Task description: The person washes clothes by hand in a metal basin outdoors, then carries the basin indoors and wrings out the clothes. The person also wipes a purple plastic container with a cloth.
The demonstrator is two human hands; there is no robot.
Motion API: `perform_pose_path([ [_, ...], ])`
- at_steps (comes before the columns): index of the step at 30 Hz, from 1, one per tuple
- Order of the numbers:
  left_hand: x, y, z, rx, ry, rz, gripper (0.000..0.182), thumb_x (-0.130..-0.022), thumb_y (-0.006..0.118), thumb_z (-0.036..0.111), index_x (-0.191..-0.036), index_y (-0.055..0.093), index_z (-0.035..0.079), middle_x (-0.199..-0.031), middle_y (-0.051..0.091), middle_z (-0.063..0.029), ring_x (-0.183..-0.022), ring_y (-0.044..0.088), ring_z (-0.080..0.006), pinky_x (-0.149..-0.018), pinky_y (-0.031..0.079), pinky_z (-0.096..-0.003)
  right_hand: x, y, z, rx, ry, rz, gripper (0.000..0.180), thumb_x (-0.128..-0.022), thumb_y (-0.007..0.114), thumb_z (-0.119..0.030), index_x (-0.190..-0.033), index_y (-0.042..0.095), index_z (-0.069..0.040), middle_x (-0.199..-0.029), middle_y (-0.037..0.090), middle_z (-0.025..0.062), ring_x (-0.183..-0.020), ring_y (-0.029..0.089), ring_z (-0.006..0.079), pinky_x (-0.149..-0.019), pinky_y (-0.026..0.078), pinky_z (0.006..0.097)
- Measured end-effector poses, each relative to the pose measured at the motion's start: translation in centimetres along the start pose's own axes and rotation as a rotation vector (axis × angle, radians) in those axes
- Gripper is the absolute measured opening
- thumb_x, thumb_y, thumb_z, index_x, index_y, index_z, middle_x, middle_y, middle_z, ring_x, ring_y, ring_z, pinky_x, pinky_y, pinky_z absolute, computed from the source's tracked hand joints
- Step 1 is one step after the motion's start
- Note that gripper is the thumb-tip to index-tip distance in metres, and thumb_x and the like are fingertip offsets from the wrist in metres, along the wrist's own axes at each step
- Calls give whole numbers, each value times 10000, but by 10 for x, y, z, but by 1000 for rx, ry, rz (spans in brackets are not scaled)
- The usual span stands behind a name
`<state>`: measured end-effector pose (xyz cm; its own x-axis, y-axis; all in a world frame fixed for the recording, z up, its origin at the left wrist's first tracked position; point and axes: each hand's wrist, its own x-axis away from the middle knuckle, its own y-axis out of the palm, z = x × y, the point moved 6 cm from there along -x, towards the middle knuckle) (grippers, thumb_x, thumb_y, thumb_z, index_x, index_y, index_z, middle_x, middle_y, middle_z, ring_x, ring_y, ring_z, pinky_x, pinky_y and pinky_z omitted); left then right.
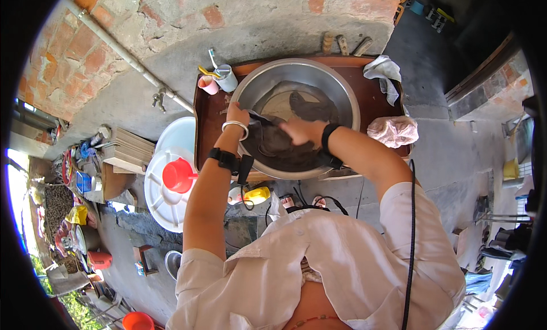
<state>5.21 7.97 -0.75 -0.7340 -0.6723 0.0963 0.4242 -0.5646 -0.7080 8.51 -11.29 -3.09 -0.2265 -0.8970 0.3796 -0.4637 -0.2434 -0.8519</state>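
A wide metal basin [295, 67] stands on a reddish-brown wooden table [213, 133]. It holds murky water and dark wet cloth [273, 137]; more dark fabric [312, 107] lies towards its far side. At the basin's left rim, my left hand [238, 116] is closed on an edge of the dark cloth. My right hand [301, 131] is over the middle of the basin, at the cloth, its fingers partly blurred; whether they grip it is unclear.
Left on the table are a pink cup [208, 85] and a light blue cup [226, 78] with toothbrushes. A pink cloth [393, 131] and a whitish cloth [383, 73] lie right. A red dipper [177, 176] rests on a white lid [156, 201]. A tap [159, 100] juts from the wall pipe.
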Motion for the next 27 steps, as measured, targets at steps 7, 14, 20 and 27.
perform_pose_path([
  [7, 52, 8, 21, 215, -178, -384, 520, -788, 534, 254, -1217, 370, 11, -1237, 376, -217, -1133, 387, -331, -888, 352, -436, -11, 20, 3, 243, 251, -5, 431, -812, 397, -75, -1240, 387, -122, -1192, 396, 189, -1086, 435, 337, -884, 382, 423],
  [14, 99, 29, 32, 863, -764, -596, 600, -834, 445, 395, -1329, 209, 154, -1406, 25, -85, -1262, 115, -376, -904, 235, -620, 8, 5, 22, 163, 134, 94, 429, -733, 481, -50, -1154, 474, -134, -1071, 496, 172, -1010, 488, 329, -831, 402, 399],
  [20, 92, 65, 24, 1116, -792, -678, 543, -829, 416, 421, -1302, 264, 201, -1396, 158, -39, -1253, 169, -355, -846, 225, -682, 8, -79, -26, -488, -378, 365, 279, -590, 525, 38, -854, 526, -52, -849, 582, 89, -802, 560, 236, -711, 433, 322],
  [27, 77, 81, 45, 1310, -788, -763, 488, -806, 422, 406, -1217, 394, 145, -1269, 386, -95, -1160, 343, -333, -901, 264, -598, 71, -179, -62, -960, -382, 909, 383, -588, 445, 52, -943, 571, -18, -716, 529, 29, -647, 486, 123, -588, 403, 240],
])
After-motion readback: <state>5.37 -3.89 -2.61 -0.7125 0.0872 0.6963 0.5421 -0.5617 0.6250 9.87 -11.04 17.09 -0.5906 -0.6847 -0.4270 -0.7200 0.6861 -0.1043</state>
